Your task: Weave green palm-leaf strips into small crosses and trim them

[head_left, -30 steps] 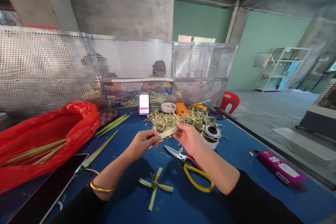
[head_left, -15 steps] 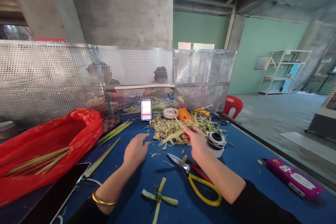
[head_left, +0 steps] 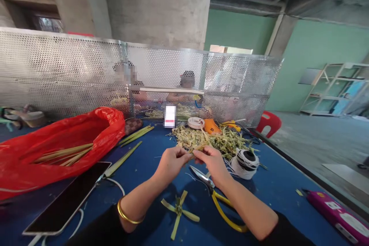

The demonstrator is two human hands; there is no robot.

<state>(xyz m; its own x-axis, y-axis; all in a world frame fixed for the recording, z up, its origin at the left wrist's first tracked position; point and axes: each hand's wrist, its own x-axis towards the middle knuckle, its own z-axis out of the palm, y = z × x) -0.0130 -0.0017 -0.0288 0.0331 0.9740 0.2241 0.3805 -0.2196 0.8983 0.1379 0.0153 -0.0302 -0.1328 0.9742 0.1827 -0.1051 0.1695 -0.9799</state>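
Observation:
My left hand (head_left: 172, 162) and my right hand (head_left: 211, 161) meet above the blue table, fingertips pinched on a pale dried leaf strip (head_left: 201, 147). Part of the strip is hidden by my fingers. Just beyond them spreads a heap of cut leaf scraps (head_left: 227, 142). Scissors with yellow handles (head_left: 227, 215) lie under my right forearm, blades pointing to the upper left. Nearer to me a cross-shaped piece of woven leaf (head_left: 178, 210) rests flat, its four arms spread. A spool of black and white thread (head_left: 245, 164) stands right of my right hand.
On the left lie a red plastic bag (head_left: 109, 117) holding long leaves, a tablet (head_left: 69, 200) with a white cable, and loose green leaves (head_left: 123, 159). Tape (head_left: 196, 123) and an orange item (head_left: 212, 126) sit behind the scraps. A purple box (head_left: 340, 215) lies right. People sit behind a perforated metal screen (head_left: 167, 65).
My left hand has moved right and joined my right hand, its fingers now closed on the leaf strip. The strip has come nearer, and the camera view has shifted left.

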